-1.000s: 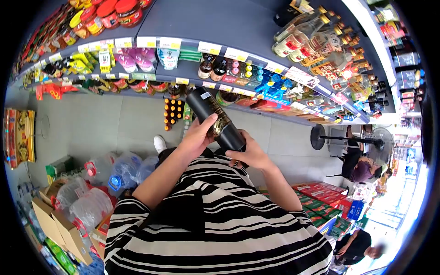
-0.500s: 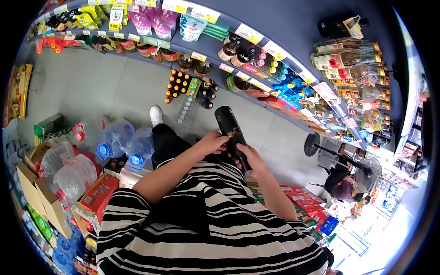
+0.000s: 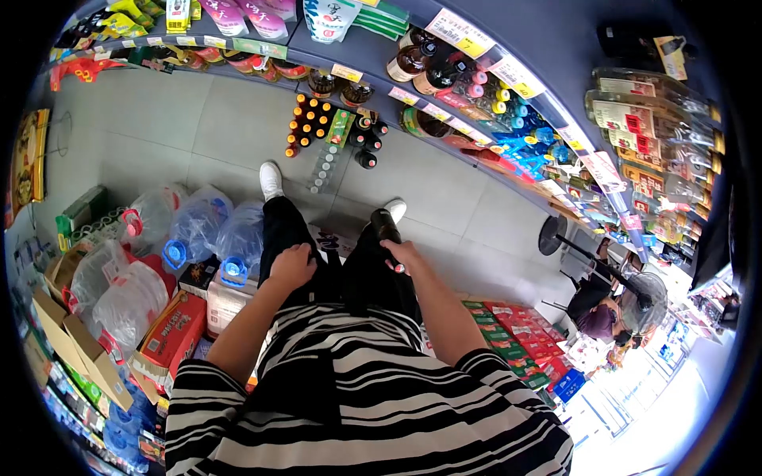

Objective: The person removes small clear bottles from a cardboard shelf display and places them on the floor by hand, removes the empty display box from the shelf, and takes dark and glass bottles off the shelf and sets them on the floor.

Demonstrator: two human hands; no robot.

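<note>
My right hand (image 3: 403, 258) is wrapped around a dark cylinder (image 3: 386, 227), held upright in front of my right leg. Its near end is hidden by the fingers and the dark trousers, and its exact kind is unclear. Over my left thigh rests my left hand (image 3: 292, 266), its fingers curled in, with nothing seen in them. Below the hands are black trousers (image 3: 290, 226) and white shoes (image 3: 271, 179) on the tiled floor.
Shelves with bottles (image 3: 627, 119) and pouches (image 3: 329, 20) curve along the front and right. Small bottles with orange caps (image 3: 311, 119) stand on the floor. Large water jugs (image 3: 197, 222) and cartons (image 3: 176, 325) crowd the left. A fan (image 3: 644, 301) and a person (image 3: 595, 305) are at right.
My left hand has let go of the dark cylinder and moved left to my thigh. The right hand has lowered the cylinder beside the right leg. The right shoe now shows.
</note>
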